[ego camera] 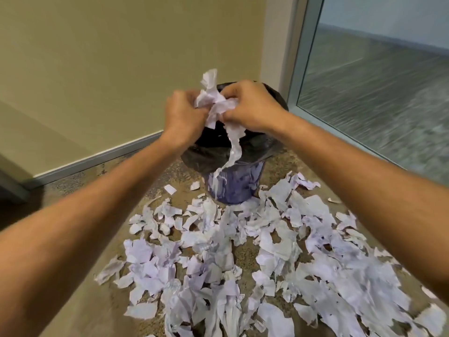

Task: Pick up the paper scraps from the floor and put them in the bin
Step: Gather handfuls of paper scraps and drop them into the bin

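Nearest the camera, torn paper scraps (255, 263) lie thickly scattered over the speckled floor (116, 312), white and pale lilac pieces overlapping in a broad heap that runs up to the foot of the bin (233, 183). Two bare forearms reach forward over this heap from the lower corners. Above the bin's mouth the left hand (182, 117) and the right hand (252, 108) are close together, both clamped on one crumpled bunch of paper (213, 100); a piece sticks up above the knuckles and a long torn strip (233, 147) dangles from the bunch down across the front of the bin. That bin is a purple-blue container lined with a black bag (206, 154) folded over its rim, standing on the floor in a corner. Behind it rises a beige wall (109, 57) with a pale skirting strip, and to the right stands a framed glass panel (376, 93).
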